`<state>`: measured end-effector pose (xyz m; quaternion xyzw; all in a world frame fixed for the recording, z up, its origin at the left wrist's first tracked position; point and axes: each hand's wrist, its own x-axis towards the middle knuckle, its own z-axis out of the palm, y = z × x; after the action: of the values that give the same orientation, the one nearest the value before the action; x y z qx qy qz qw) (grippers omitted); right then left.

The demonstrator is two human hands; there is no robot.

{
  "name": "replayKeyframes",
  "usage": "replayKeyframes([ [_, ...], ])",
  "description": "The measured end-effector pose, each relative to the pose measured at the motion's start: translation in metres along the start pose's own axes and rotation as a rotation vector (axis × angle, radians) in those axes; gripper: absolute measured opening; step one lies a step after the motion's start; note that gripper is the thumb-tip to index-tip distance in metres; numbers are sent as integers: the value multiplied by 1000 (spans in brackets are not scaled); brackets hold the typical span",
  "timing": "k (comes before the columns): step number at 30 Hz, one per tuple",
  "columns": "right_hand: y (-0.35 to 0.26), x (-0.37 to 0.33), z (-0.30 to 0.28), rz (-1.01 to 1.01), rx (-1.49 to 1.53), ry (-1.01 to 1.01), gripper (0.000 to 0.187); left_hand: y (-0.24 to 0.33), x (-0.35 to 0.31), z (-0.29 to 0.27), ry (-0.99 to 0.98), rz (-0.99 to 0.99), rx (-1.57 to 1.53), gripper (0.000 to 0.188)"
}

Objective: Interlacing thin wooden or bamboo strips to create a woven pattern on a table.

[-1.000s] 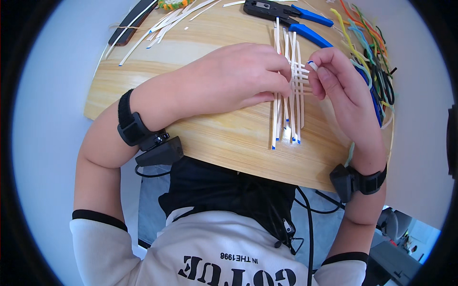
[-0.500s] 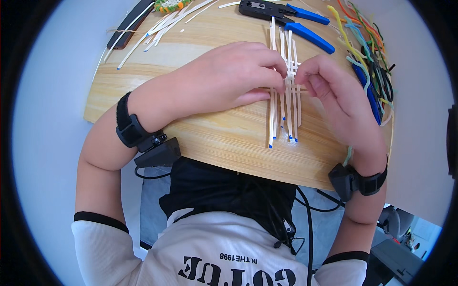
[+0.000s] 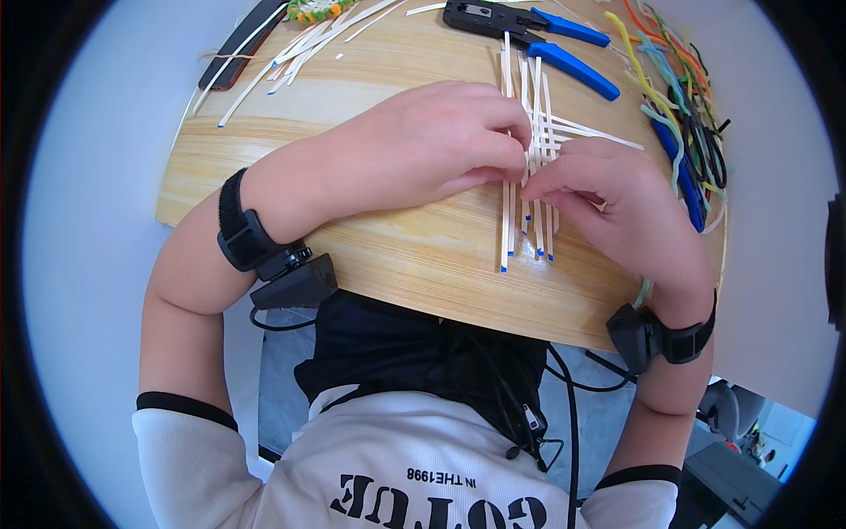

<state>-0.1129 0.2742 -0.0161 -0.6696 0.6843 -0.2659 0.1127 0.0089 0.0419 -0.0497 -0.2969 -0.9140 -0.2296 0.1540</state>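
Note:
Several narrow pale flat strips [image 3: 540,220] lie side by side on the wooden table, running away from me, some with blue-marked near ends. Other pale cross strips [image 3: 599,135] pass over and under them and stick out to the right above my right hand. My left hand [image 3: 471,132] reaches in from the left, its fingers curled closed at the left part of the woven strips. My right hand [image 3: 612,189] is closed in a pinch at the strips just below the crossing, thumb and index finger together. The fingers partly cover the woven part.
Crimping pliers [image 3: 564,62] with blue handles lie beyond the strips. Loose pale strips [image 3: 308,48], a dark brown case-like bar [image 3: 242,44] and a green-orange knitted piece [image 3: 313,9] are at the far left. Coloured cords [image 3: 679,88] and a blue-handled tool [image 3: 687,176] line the right edge.
My right hand has moved slightly left and nearer to me, its fingertips now over the upright strips. The cross strips' right ends now show above it. My left hand has barely moved.

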Motion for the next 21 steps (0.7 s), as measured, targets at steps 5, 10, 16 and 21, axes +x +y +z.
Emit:
replayKeyframes([
  [5, -6, 1, 0, 25, -114, -37, 22, 0, 0, 2, -3, -18, -34, 14],
  [10, -8, 0, 5, 10, -157, -46, 25, -1, -1, 3, -1, -31, -34, 15],
  [16, -10, 0, 12, -55, -244, 2, 20, -2, -1, 3, -33, -60, -59, 14],
  [21, -2, 4, 15, -91, -252, 218, 13, 0, -2, 0, -22, -102, -71, 23],
])
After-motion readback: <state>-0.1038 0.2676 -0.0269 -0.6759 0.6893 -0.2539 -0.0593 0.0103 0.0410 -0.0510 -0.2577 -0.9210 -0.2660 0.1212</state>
